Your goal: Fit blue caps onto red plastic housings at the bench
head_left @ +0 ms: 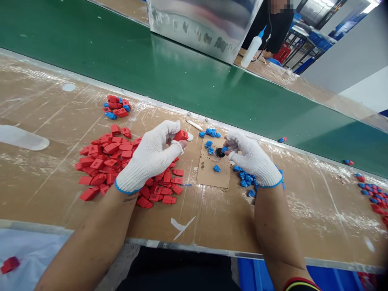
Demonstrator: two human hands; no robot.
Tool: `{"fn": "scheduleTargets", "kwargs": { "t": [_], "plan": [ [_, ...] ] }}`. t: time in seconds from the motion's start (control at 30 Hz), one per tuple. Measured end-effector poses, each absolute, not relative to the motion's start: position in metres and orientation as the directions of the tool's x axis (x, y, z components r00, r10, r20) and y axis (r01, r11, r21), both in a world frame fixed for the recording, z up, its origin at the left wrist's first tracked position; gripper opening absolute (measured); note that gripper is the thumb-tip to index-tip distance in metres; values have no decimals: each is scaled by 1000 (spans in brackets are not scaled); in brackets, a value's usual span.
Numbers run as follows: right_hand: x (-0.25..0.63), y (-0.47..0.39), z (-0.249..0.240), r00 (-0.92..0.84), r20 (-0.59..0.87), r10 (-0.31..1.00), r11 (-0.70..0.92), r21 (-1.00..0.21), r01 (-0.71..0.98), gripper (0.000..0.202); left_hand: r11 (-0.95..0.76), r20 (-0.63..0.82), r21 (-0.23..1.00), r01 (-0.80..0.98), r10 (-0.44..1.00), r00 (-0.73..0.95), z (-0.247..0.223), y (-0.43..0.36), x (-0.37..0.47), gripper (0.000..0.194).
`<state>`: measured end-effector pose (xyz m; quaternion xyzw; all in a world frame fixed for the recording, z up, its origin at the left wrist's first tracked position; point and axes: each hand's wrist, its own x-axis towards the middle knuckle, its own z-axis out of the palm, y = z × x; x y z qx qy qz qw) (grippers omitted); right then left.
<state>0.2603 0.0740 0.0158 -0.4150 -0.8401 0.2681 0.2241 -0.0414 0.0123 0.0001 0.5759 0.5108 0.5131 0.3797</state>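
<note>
Both hands wear white knit gloves with bare fingertips. My left hand (154,153) pinches a red block-like plastic piece (181,136) between thumb and fingers, above a heap of similar red pieces (104,155). Over the right edge of a cardboard sheet (209,176), my right hand (250,155) is closed on a small blue plastic piece (224,149). That piece is just beside a round black spot or dish (219,153) on the cardboard. Several more blue pieces (216,168) lie on the sheet, and a pile of them (247,178) sits partly under my right wrist.
A green conveyor belt (194,81) runs behind the table, with a metal housing (200,28) over it. Joined red-and-blue pieces (376,194) lie at the right; a mixed cluster (117,107) is at the left. Across the belt stand a person (268,28) and a white bottle (252,50).
</note>
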Motion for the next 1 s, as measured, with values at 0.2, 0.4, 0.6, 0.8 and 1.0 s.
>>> {"fn": "scheduleTargets", "kwargs": {
  "t": [0.2,0.4,0.6,0.8,1.0],
  "plan": [
    [257,72,15,-550,139,823,502,-631,591,36,-221,240,947,234,969,-53,5,12,-41,20],
    [255,73,14,-574,114,811,514,-608,606,31,-246,266,929,276,963,-39,4,13,-42,19],
    [253,73,14,-578,135,804,523,-621,583,29,-239,259,922,304,966,-26,4,14,-44,21],
    [251,72,16,-589,110,800,522,-612,594,25,-233,255,923,306,966,-34,3,14,-44,21],
    [250,72,15,-584,95,806,505,-624,596,25,-223,243,919,325,970,-22,0,15,-45,23]
  ]
}}
